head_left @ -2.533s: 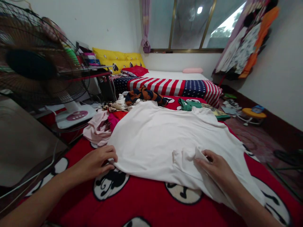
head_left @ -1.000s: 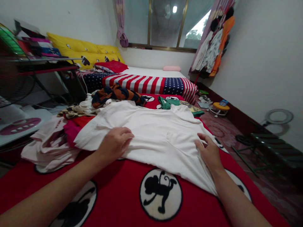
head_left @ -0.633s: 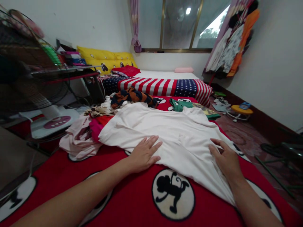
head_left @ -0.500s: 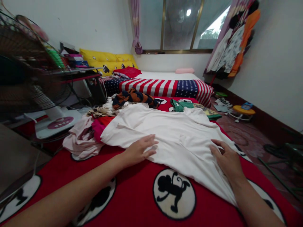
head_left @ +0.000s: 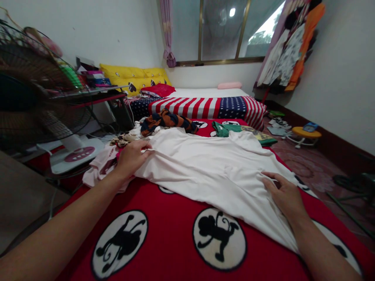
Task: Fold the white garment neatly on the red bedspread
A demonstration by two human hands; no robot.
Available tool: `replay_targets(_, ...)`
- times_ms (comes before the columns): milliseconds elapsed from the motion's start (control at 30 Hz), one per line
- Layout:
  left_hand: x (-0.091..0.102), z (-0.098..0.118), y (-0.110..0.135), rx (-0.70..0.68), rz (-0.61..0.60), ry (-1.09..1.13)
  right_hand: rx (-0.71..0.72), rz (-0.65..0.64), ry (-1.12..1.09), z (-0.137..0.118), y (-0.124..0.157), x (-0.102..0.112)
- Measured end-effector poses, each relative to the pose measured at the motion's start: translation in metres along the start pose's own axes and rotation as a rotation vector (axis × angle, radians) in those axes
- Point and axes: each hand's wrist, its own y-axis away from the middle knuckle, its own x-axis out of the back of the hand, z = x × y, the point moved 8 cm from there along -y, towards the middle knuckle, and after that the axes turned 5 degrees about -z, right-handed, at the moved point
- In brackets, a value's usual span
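A white T-shirt lies spread across the red blanket, which has black monkey figures in pale circles. At the shirt's left side, my left hand pinches the fabric and pulls up a fold that runs toward the middle. My right hand is at the shirt's right part, with a small ridge of cloth caught between thumb and fingers. The shirt's near edge slants down to the right, passing under my right forearm.
Crumpled clothes are heaped on the left, with an orange-and-black garment behind. A green garment lies beyond the shirt. A standing fan is at far left; a yellow-topped stool stands on the floor at right.
My left hand has moved left and away from me, from the shirt's near edge to its left side, and now grips the cloth. My right hand has closed on a fold in nearly the same place.
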Motion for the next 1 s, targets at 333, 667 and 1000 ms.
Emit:
replay_targets(333,-0.038,0.028,-0.035,-0.12,-0.101,-0.397,0.013,-0.008,-0.012,0.0,0.001,-0.001)
replay_targets(667,-0.069,0.081,0.017,-0.336,-0.185,-0.182,0.021,-0.024,-0.057,-0.003,0.001,-0.001)
replay_targets(1000,-0.087,0.097,0.019,-0.296,-0.317,-0.126,-0.011,-0.042,-0.116,0.003,0.0,-0.005)
